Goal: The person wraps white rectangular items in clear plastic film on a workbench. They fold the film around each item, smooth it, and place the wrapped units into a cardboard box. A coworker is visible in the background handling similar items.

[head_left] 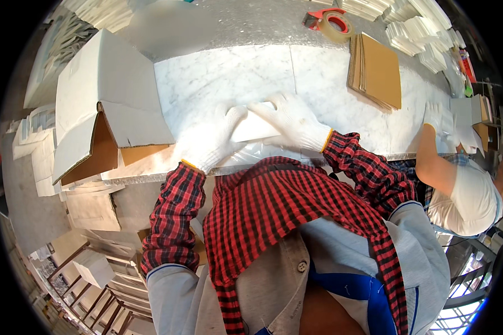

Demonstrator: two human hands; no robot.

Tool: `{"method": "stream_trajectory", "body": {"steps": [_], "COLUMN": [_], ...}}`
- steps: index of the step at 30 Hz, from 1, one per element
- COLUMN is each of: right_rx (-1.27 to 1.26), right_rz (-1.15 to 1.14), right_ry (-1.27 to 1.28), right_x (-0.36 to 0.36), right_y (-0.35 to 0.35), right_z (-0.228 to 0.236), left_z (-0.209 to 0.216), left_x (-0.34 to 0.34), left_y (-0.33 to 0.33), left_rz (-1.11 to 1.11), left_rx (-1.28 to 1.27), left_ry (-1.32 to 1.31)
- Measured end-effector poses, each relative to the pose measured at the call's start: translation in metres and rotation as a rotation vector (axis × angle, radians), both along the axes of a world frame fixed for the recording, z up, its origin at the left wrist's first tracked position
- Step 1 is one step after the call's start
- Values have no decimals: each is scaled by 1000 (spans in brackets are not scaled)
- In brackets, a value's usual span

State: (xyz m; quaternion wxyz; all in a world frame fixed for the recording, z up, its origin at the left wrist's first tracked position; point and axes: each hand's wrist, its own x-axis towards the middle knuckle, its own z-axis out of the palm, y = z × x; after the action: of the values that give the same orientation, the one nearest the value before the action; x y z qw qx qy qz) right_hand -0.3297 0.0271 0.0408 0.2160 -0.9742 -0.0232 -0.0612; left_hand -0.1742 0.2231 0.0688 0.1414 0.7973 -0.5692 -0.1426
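My left hand [213,137], in a white knit glove with a yellow cuff, holds the left end of a flat white piece [255,128]. Gloved the same way, my right hand [296,121] has its fingers over the piece's upper right side. The piece lies low over the marble-patterned tabletop, near the front edge. Clear plastic film [257,152] shows just below it, close to my apron. Whether the white piece is a box or a wrapped stack, I cannot tell. The fingers' undersides are hidden.
An open white carton [126,78] stands on the left, its flap towards me. Flat brown cardboard sheets [379,72] lie at the right, below a red tape dispenser [331,23]. White stacks [416,36] line the back. A co-worker's gloved hand [433,115] is at far right.
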Motion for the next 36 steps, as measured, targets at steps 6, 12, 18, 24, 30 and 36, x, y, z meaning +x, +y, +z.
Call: {"method": "stream_trajectory", "body": {"steps": [6,12,18,24,30,36], "right_rx": [680,1398,1528,1744,1143,1242], "right_rz": [-382,-786,-797,-947,-1011,-558], "right_ry": [97,237,127,-61,481,559], "right_x": [-18,-37,-38,-82,-166,-116], "right_y": [9,25,27,49,95,95], "right_z": [16,19,-4,-12,-16,-72], "left_z": [23,-3,-19,-15,-28,14], "left_x": [-14,-40,-28,-24,-8,-9], "left_y": [13,28,23,29,87,49], "left_rz": [329,607,483,770,357,-344], "left_rx": [-87,-468,-233,-674,-432,-176], "left_ry": [281,1107,532,1688,834,17]}}
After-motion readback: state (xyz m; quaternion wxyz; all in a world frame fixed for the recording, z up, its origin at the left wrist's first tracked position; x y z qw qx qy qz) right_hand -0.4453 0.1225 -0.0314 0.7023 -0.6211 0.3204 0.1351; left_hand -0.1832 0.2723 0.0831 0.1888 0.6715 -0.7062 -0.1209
